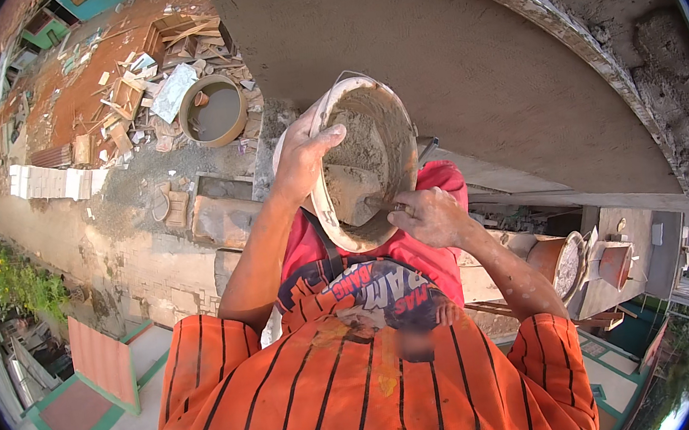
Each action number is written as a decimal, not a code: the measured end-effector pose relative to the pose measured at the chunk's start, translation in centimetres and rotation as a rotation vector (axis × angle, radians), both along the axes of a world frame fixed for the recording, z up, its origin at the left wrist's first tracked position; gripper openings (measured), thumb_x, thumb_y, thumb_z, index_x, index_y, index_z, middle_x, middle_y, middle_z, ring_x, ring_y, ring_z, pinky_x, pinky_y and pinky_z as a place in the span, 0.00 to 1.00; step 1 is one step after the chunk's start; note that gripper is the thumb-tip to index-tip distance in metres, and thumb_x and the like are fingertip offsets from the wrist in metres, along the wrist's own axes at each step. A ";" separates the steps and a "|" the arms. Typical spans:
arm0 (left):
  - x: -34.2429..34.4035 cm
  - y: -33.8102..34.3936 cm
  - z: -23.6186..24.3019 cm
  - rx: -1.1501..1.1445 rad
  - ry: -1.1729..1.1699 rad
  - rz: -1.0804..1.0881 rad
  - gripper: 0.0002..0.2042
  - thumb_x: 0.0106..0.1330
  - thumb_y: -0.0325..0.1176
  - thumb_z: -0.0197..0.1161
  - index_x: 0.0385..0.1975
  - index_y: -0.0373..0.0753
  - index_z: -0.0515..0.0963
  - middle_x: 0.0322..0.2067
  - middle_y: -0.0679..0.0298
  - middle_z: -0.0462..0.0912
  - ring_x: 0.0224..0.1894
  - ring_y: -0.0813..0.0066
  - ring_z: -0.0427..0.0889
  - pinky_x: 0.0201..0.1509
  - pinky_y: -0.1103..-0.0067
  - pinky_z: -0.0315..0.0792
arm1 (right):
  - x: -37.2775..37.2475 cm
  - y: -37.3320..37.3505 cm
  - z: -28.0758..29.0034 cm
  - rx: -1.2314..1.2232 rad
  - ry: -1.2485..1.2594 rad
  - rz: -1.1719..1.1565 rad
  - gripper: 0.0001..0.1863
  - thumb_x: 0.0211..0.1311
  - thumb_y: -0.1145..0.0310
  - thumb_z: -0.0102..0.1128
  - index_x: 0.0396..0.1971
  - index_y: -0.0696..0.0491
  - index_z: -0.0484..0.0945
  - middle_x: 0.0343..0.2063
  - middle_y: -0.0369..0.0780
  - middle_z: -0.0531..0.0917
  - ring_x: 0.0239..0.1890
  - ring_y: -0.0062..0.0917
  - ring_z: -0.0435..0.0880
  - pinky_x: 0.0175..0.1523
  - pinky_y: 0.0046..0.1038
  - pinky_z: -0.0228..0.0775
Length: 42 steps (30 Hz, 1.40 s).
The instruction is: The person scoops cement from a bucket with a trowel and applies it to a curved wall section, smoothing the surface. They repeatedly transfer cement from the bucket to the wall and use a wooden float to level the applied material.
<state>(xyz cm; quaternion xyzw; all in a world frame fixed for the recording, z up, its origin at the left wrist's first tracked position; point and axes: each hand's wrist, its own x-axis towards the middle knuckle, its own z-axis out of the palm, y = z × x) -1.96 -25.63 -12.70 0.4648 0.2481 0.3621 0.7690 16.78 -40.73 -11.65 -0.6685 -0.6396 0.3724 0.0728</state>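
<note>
Left-hand grip clamps whitish round bucket by rim; right-hand grip pinches flat grey trowel inside, against grey mortar.

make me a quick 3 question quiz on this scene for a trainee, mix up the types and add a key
1. Which hand grips the side of the bucket nearer the picture's left edge?
2. True or false: the bucket is empty.
3. Where in the picture is the round tub on the ground?
a) upper left
b) upper right
c) lower right

Key:
1. The left hand, with its thumb over the rim.
2. False: a grey mix is inside.
3. a
</note>
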 end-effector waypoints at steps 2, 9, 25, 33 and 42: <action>-1.0 0.6 -0.2 -0.015 -0.058 0.021 0.28 0.60 0.32 0.57 0.61 0.27 0.65 0.59 0.55 0.71 0.62 0.68 0.68 0.69 0.74 0.55 | 1.4 -1.0 -0.7 -0.027 0.118 -0.054 0.16 0.58 0.60 0.58 0.33 0.61 0.78 0.21 0.54 0.78 0.24 0.44 0.80 0.33 0.39 0.71; -2.0 0.8 -1.2 -0.047 -0.022 0.094 0.28 0.60 0.33 0.58 0.60 0.27 0.66 0.58 0.57 0.73 0.62 0.69 0.68 0.68 0.75 0.55 | 3.5 -1.5 -0.7 0.034 -0.031 -0.036 0.16 0.53 0.63 0.62 0.36 0.60 0.79 0.23 0.50 0.81 0.25 0.35 0.81 0.34 0.35 0.72; -3.1 -0.5 -2.8 0.026 -0.022 0.116 0.26 0.60 0.28 0.57 0.60 0.31 0.68 0.58 0.58 0.73 0.60 0.70 0.70 0.65 0.74 0.60 | 1.6 6.2 27.1 0.112 0.177 0.502 0.15 0.53 0.60 0.68 0.34 0.56 0.82 0.25 0.40 0.84 0.27 0.30 0.82 0.33 0.29 0.72; -1.9 0.4 -0.2 0.018 -0.062 0.076 0.28 0.58 0.31 0.60 0.61 0.29 0.67 0.58 0.58 0.73 0.61 0.70 0.69 0.67 0.75 0.57 | 5.9 14.6 28.3 0.032 0.368 0.043 0.15 0.60 0.58 0.60 0.27 0.58 0.79 0.16 0.34 0.76 0.15 0.15 0.74 0.18 0.19 0.66; -3.2 -0.1 -0.2 -0.060 0.046 0.151 0.28 0.58 0.31 0.59 0.60 0.29 0.68 0.57 0.58 0.74 0.60 0.71 0.70 0.66 0.75 0.59 | 12.6 3.1 25.5 0.261 0.054 -0.359 0.19 0.50 0.54 0.64 0.27 0.58 0.80 0.18 0.39 0.79 0.24 0.24 0.81 0.30 0.28 0.73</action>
